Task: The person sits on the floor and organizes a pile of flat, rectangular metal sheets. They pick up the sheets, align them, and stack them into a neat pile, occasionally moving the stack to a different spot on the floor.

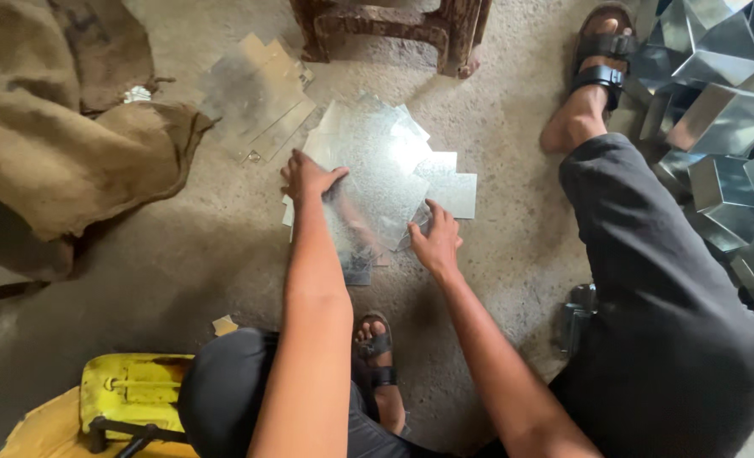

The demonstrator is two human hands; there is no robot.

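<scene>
Both hands press flat on a loose pile of galvanised sheet-metal pieces (375, 174) fanned across the concrete floor (182, 280) at centre frame. The left hand (307, 176) rests palm down with fingers spread on the pile's left edge; the right hand (435, 240) lies open on the lower right edge, fingers splayed, neither one clenched around anything. By the look of it the sheets are being held down and squared from two sides, since they overlap at odd angles with corners poking out to the right. A second, duller stack of cut sheets (256, 100) lies apart at upper centre-left, just beside a fold of burlap sacking (63, 144) that fills the upper left. Legs of a brown stool (394, 30) stand just beyond the pile. Folded sheet-metal boxes (724, 119) crowd the right edge, near the person's sandalled foot (601, 59) and dark trouser leg. A yellow tool (135, 394) sits at lower left. Open floor remains left of the pile and below it; the right side is hemmed in by leg and boxes.
</scene>
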